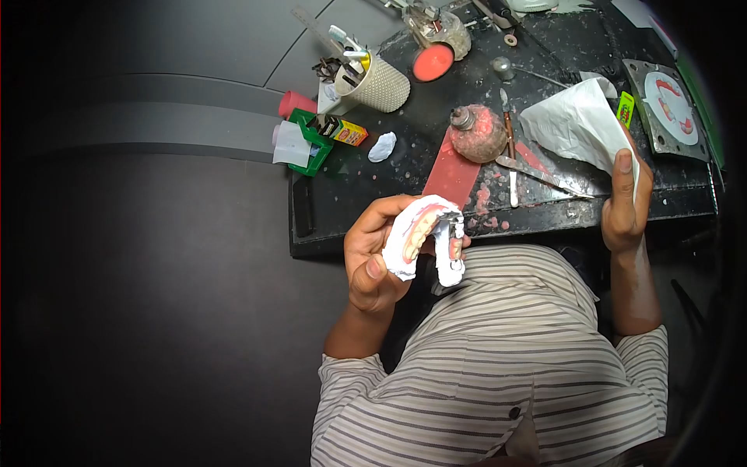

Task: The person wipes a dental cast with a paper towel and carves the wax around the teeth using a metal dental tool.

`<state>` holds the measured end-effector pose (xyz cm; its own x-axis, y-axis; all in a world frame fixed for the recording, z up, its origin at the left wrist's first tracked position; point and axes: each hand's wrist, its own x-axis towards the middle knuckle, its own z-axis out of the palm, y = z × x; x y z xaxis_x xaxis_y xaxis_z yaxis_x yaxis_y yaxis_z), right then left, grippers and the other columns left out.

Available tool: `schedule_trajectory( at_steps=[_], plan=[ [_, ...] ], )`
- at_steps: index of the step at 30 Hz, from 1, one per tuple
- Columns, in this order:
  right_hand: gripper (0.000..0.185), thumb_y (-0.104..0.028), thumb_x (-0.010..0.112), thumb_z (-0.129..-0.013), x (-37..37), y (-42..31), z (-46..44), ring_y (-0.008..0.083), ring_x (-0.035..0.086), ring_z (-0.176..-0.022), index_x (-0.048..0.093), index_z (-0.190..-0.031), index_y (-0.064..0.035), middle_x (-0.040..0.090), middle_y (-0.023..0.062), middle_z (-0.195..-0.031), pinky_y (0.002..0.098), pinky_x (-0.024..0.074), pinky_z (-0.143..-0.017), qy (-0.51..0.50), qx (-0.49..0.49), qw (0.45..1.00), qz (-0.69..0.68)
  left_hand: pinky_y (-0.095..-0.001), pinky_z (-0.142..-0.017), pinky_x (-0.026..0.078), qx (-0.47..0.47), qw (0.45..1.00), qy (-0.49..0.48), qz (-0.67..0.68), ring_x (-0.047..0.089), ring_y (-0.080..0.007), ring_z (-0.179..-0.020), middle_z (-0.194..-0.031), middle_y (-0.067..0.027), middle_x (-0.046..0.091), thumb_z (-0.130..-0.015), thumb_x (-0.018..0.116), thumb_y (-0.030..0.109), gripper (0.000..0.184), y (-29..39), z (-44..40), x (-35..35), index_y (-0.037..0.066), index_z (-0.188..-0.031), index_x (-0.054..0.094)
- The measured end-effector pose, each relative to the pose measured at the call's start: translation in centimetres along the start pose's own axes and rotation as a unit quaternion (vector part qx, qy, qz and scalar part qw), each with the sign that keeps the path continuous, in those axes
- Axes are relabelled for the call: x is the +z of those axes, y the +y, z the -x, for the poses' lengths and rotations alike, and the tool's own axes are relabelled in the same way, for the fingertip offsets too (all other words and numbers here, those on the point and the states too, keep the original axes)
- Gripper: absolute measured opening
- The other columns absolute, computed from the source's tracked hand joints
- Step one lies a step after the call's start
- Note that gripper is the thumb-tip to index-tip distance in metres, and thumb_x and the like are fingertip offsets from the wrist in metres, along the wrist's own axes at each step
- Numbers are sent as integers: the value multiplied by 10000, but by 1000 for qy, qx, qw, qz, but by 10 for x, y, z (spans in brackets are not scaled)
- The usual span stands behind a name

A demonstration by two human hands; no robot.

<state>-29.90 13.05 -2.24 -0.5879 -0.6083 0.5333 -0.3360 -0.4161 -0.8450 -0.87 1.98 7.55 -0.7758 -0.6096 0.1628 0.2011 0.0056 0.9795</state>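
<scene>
My left hand is closed around a white plaster dental cast, holding it up in front of the table's edge. Cream teeth, pink gum material and metal clasp parts sit on the cast. Over at the right, my right hand grips a white paper sheet with the thumb on its face; the other fingers are mostly hidden. Behind the cast lies a pink wax sheet, with a round wax-smeared burner bottle on it. A wax knife and a metal carving tool lie between bottle and paper.
On the black bench stand a woven white cup of brushes and tools, a green holder, a yellow-red matchbox and a pink wax dish. A white lump and a metal plate lie there too.
</scene>
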Motion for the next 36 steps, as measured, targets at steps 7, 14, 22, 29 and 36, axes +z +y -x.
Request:
schedule_trajectory(
  at_steps=[7, 14, 22, 29, 36],
  plan=[
    [461, -226, 466, -1093, 2, 2, -2, 262, 622, -1195, 566, -1350, 142, 663, 227, -1275, 359, 451, -1051, 7, 18, 1000, -14, -574, -745, 635, -15, 1000, 13, 22, 688, -519, -965, -1275, -488, 520, -931, 605, 575, 854, 2, 0, 2, -116, -1395, 411],
    [418, -200, 577, -1066, 10, -3, -8, 199, 638, -1144, 587, -1355, 102, 693, 167, -1232, 311, 466, -1019, 41, 40, 997, -54, -545, -708, 639, -14, 1000, 20, 6, 697, -475, -920, -1257, -479, 535, -936, 549, 589, 853, 3, 0, 3, -154, -1339, 435],
    [356, -190, 745, -973, -43, 9, -34, 93, 658, -969, 679, -1254, 19, 726, 56, -1050, 239, 529, -811, 22, 163, 984, 73, -538, -728, 625, 29, 993, -22, 114, 687, -462, -966, -1287, -471, 519, -980, 448, 568, 789, -10, 6, -18, -115, -1374, 450],
    [398, -117, 761, -954, -36, -14, -38, 99, 671, -956, 637, -1308, 16, 709, 65, -1128, 230, 561, -735, 76, 134, 973, 171, -542, -759, 630, 46, 985, -28, 163, 675, -473, -994, -1291, -473, 509, -1001, 404, 546, 758, -16, 15, -29, -96, -1401, 450],
    [432, 10, 781, -891, -6, -55, -38, 204, 678, -1132, 647, -1301, 15, 700, 129, -1275, 325, 533, -988, 180, -156, 927, 290, -591, -800, 614, 15, 925, 15, 378, 633, -484, -1064, -1308, -434, 509, -974, 486, 508, 865, -29, 22, -40, -140, -1516, 295]
  ],
)
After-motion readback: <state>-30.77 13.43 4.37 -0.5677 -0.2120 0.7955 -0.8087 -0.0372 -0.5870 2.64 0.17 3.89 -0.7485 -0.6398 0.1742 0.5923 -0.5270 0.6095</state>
